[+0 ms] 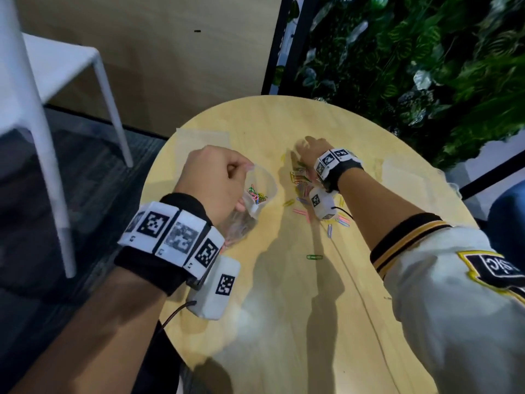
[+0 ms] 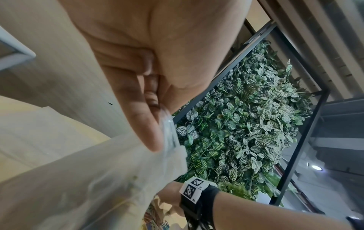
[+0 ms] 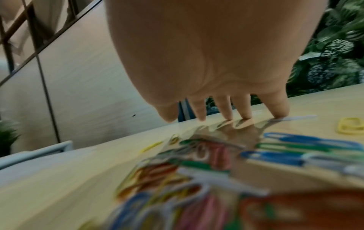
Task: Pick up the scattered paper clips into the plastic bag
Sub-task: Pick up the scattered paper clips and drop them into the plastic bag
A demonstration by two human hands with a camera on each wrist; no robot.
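We see even indoor light with soft glare on the round table (image 1: 284, 322), where arm shadows fall toward us. Motion blur smears the paper clips (image 3: 197, 194) nearest the right wrist camera; wide-angle edges bend.

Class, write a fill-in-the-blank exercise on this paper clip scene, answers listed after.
1. The left hand holds open a clear plastic ____.
2. The right hand has its fingers spread on the round ____.
3. Alone near the table's middle lies a ____ paper clip.

Answers: bag; table; green
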